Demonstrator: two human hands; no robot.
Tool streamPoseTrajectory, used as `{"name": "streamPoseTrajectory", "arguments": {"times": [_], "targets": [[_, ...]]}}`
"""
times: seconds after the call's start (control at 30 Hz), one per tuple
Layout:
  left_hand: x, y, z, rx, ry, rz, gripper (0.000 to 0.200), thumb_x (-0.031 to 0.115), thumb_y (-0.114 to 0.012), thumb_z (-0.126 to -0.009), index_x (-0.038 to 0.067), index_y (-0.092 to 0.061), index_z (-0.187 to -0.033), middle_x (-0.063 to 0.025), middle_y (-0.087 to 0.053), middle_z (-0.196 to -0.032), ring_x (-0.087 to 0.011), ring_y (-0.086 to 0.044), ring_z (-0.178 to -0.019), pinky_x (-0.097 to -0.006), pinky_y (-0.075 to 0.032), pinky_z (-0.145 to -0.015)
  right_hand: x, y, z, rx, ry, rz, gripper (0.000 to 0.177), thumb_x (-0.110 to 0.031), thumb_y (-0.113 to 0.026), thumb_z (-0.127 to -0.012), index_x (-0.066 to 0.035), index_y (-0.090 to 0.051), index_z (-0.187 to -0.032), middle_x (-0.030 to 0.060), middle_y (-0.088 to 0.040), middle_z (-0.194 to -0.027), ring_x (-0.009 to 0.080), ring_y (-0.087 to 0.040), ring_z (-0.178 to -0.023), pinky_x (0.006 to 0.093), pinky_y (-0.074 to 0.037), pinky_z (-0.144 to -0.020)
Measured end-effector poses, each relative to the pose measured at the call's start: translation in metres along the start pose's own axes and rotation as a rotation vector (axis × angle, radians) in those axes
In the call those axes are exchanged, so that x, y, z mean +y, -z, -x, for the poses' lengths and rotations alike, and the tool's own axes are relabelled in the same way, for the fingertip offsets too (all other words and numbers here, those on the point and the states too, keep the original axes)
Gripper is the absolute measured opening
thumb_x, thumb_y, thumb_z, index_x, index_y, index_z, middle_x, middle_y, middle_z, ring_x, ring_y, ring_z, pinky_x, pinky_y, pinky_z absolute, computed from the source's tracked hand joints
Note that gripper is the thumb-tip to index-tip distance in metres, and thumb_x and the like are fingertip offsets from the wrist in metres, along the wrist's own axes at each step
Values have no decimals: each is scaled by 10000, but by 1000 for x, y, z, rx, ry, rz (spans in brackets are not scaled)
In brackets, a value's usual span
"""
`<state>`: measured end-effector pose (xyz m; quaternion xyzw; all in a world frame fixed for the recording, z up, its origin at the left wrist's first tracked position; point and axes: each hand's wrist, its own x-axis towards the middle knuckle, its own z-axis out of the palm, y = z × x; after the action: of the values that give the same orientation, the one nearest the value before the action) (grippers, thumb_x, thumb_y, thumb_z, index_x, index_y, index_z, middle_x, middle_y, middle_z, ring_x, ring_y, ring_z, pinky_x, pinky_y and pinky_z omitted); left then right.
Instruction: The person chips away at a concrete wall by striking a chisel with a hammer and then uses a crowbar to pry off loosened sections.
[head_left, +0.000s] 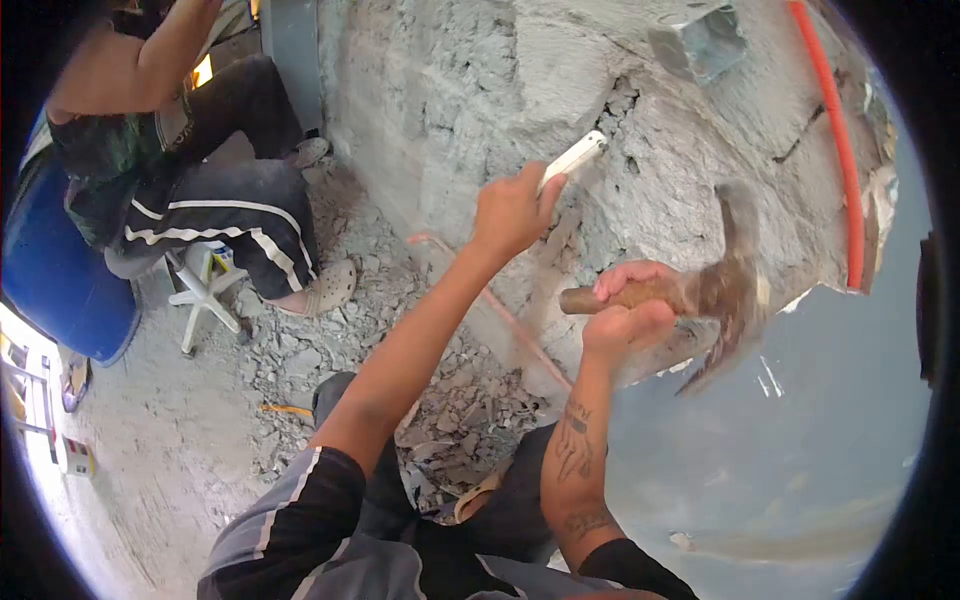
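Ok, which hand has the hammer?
The right hand, on the tattooed arm, grips the hammer; the left hand holds a white chisel against the wall.

Left hand [515,210] holds a chisel [575,158] against the wall [470,90], above and left of the right hand [625,305], which grips a hammer [715,290]. Rubble [465,405] lies below, at the wall's foot. A second person [190,190] sits on a stool [205,290] far left.

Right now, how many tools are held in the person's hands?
2. A chisel in the left hand, set against the wall; a hammer, blurred, in the right hand beside it. Others may be hidden in the rubble.
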<state>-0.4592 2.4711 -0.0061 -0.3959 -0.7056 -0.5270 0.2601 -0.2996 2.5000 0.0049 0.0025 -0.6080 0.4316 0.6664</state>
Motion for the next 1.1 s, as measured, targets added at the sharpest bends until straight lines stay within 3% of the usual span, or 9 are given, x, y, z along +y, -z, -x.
{"name": "streamPoseTrajectory", "arguments": {"times": [0.23, 0.33, 0.4, 0.57, 0.63, 0.77, 0.9, 1.03, 1.1], "targets": [[-3, -1, -1, 9, 24, 56, 324, 360, -552, -929, 56, -533, -818, -171, -588, -571, -371, -591, -495, -461, -446, -449, 36, -16, 9, -51, -9, 16, 672, -693, -417, -887, -24, -483, -864, 66, -471, -629, 152, -463, -502, 266, -400, -465], [-7, -5, 0, 34, -10, 96, 334, 370, -544, -932, 55, -531, -822, -170, -593, -575, -370, -596, -500, -457, -450, -446, 53, -18, 7, -127, -120, 495, 546, -580, -421, -941, -44, -497, -872, 55, -480, -631, 150, -460, -493, 272, -400, -453], [-11, -6, -1, 5, 24, 103, 328, 361, -549, -935, 47, -540, -842, -186, -572, -562, -399, -583, -512, -477, -448, -474, 36, -11, 0, -140, -508, 296, 448, -491, -406, -962, -64, -511, -876, 57, -499, -644, 148, -462, -496, 298, -405, -436], [-16, -7, -4, -11, 58, 86, 335, 366, -549, -928, 49, -534, -821, -170, -602, -578, -369, -610, -513, -466, -463, -456, -13, -10, -7, 73, -106, 30, 603, -612, -284, -953, -71, -528, -847, 75, -510, -614, 199, -486, -483, 294, -410, -423], [-14, -9, -1, -34, 79, 116, 336, 363, -553, -926, 45, -535, -816, -172, -600, -576, -370, -611, -514, -467, -467, -460, -9, -27, -3, 2, 208, -478, 602, -623, -297, -943, -81, -522, -809, 101, -533, -639, 223, -497, -503, 338, -437, -440], [-8, -11, -1, 1, 117, 138, 336, 353, -561, -920, 36, -534, -811, -175, -600, -572, -375, -614, -514, -476, -473, -468, 68, -11, -5, -199, -54, 877, 543, -564, -360, -971, -62, -492, -813, 84, -515, -620, 199, -492, -494, 350, -417, -451], [4, -5, -4, -43, 171, 83, 328, 350, -566, -918, 38, -537, -822, -171, -610, -585, -363, -618, -512, -469, -471, -457, 37, -18, 0, -77, -605, 302, 563, -567, -331, -979, -48, -475, -817, 50, -460, -574, 145, -459, -447, 275, -363, -406], [32, -10, 5, -35, 256, 137, 338, 367, -563, -918, 40, -538, -836, -171, -616, -597, -352, -623, -512, -463, -467, -446, 25, -19, -4, 61, -500, 174, 619, -633, -326, -950, -46, -463, -814, 37, -432, -552, 121, -439, -430, 244, -353, -409], [43, -8, 14, -20, -84, 89, 355, 387, -551, -923, 43, -531, -839, -172, -618, -606, -350, -621, -505, -465, -464, -442, 21, -18, -6, 145, -389, 77, 664, -691, -314, -918, -45, -455, -859, 51, -438, -578, 135, -416, -430, 267, -370, -398]]}}
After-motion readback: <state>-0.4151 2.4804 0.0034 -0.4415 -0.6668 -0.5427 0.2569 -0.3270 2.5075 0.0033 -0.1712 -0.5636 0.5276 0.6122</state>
